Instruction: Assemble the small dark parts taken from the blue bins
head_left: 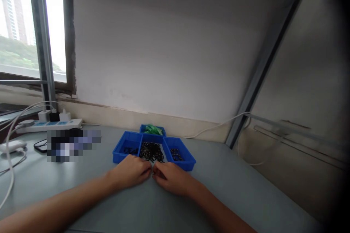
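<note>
The left hand [131, 172] and right hand [171, 178] meet fingertip to fingertip at lower centre; any grip cannot be told. Just behind, the middle blue tray [151, 138] holds black parts [151, 151], the rear tray [141, 129] green pieces [153, 129].

just behind the left hand [133, 172] and right hand [171, 177] stand three blue trays [128, 145] side by side, and a fourth tray [152, 129] near the wall; they block the way forward. the grey table [235, 178] is open on the right. on the left, a power strip [49, 125] and white cables [11, 174] lie.
</note>
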`<action>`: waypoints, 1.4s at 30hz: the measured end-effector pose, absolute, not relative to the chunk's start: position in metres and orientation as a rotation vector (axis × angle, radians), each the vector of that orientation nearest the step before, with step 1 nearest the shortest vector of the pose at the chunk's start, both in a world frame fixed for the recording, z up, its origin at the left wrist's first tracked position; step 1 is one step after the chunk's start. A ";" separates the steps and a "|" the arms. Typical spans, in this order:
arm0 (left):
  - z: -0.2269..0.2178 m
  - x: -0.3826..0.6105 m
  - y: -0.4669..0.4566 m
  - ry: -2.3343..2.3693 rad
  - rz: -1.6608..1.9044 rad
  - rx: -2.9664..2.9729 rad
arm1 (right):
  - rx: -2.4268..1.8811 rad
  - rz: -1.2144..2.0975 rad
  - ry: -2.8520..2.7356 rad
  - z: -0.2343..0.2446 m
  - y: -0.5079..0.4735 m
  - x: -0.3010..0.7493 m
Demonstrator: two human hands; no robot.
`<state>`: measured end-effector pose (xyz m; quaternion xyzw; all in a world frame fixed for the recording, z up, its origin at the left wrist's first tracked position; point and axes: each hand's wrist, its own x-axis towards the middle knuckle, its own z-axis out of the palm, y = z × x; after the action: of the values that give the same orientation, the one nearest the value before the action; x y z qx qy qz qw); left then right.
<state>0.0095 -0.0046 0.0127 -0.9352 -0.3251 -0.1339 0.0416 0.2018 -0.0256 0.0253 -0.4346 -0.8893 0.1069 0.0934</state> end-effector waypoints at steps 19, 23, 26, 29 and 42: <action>0.013 0.008 -0.005 -0.947 -0.490 -2.883 | -1.279 0.212 -2.609 0.024 -0.024 0.203; 0.014 0.008 -0.005 -0.951 -0.506 -2.881 | -1.275 0.234 -2.571 0.022 -0.022 0.204; 0.014 0.007 -0.005 -0.934 -0.495 -2.867 | -1.264 0.286 -2.515 0.021 -0.021 0.204; 0.013 0.007 -0.004 -0.919 -0.511 -2.851 | -1.232 0.236 -2.516 0.019 -0.019 0.204; 0.013 0.006 -0.003 -0.926 -0.535 -2.843 | -1.229 0.024 -2.619 0.017 -0.017 0.204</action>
<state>0.0060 -0.0030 0.0135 -0.9347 -0.3044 -0.1760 0.0521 0.2044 -0.0175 0.0174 -0.4216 -0.8982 0.0084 0.1241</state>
